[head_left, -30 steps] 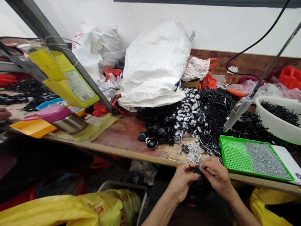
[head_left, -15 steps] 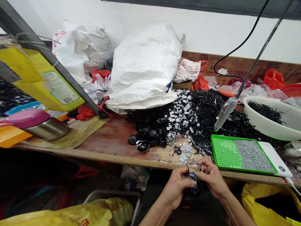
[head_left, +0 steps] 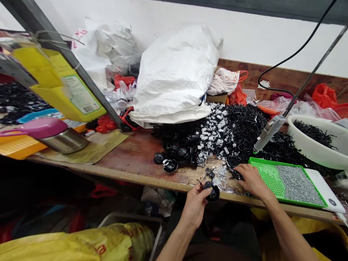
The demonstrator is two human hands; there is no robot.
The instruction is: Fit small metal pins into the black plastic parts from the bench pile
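Observation:
My left hand [head_left: 196,203] is closed on a round black plastic part [head_left: 214,194] at the table's front edge, its open inner side facing up. My right hand [head_left: 251,179] reaches onto the table, fingertips at small black parts [head_left: 236,174] left of the green tray; whether it grips one is hidden. Thin silver pins [head_left: 220,173] lie loose between the hands, with a small black piece [head_left: 209,173] beside them. Behind are a heap of round black parts [head_left: 181,154], a strip of small white-grey parts [head_left: 213,127] and a pile of black curved pieces [head_left: 243,116].
A grey electric screwdriver [head_left: 268,134] hangs above the green perforated tray [head_left: 262,175], which holds many small silver pieces. At right stands a white bowl [head_left: 296,136]. A large white sack [head_left: 176,76] lies behind the heaps; a steel cup with a pink lid [head_left: 65,139] stands left.
My right hand has left the round black part and moved up and right onto the table. My left hand keeps hold of the part, now tilted at the table edge. The view has shifted slightly.

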